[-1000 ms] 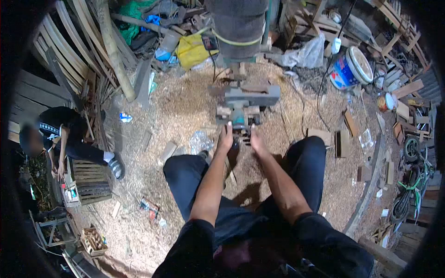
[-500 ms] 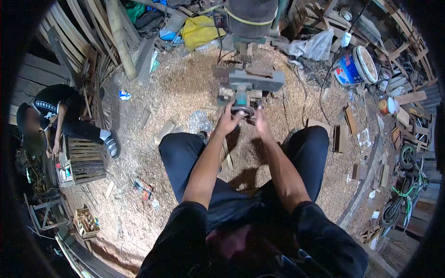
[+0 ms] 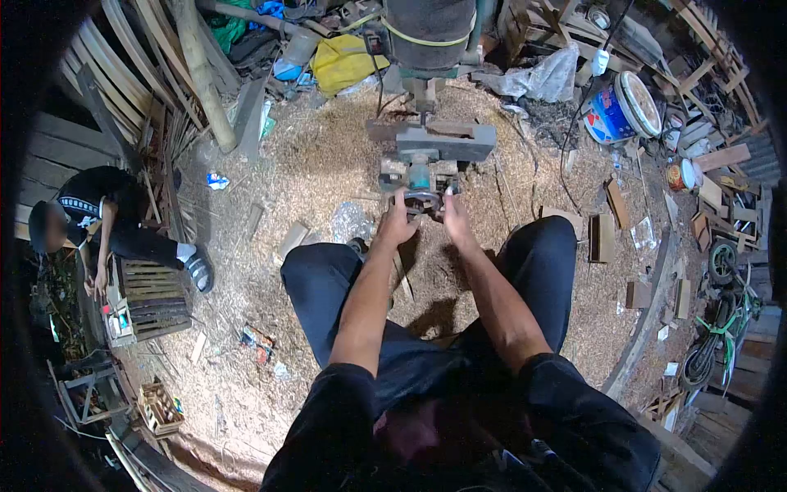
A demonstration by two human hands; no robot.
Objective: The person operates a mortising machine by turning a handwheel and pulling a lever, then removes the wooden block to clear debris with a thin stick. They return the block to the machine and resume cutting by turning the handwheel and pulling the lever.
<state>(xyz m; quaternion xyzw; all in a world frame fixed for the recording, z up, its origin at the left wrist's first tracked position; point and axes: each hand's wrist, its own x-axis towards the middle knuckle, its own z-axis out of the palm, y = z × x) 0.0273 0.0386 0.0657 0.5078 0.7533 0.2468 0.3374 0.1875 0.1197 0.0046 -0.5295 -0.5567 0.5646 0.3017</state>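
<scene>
A green and grey machine (image 3: 419, 175) stands between my knees, with a dark round handwheel (image 3: 423, 199) on its near side. My left hand (image 3: 396, 223) is closed round the wheel's left rim. On the right rim, my right hand (image 3: 455, 220) grips the same wheel. Just beyond the wheel lies a long grey block (image 3: 445, 143) across the machine, below a dark cylindrical housing (image 3: 429, 33).
Another person (image 3: 106, 209) sits at the left beside a slatted crate (image 3: 153, 297). Wood shavings cover the floor. A blue and white bucket (image 3: 621, 107), wood offcuts (image 3: 602, 239) and a small bike (image 3: 721, 328) are at the right. A yellow cloth (image 3: 348, 63) lies beyond.
My hands have shifted round the wheel's rim, the left slightly down and the right slightly left. The whole view has moved a little.
</scene>
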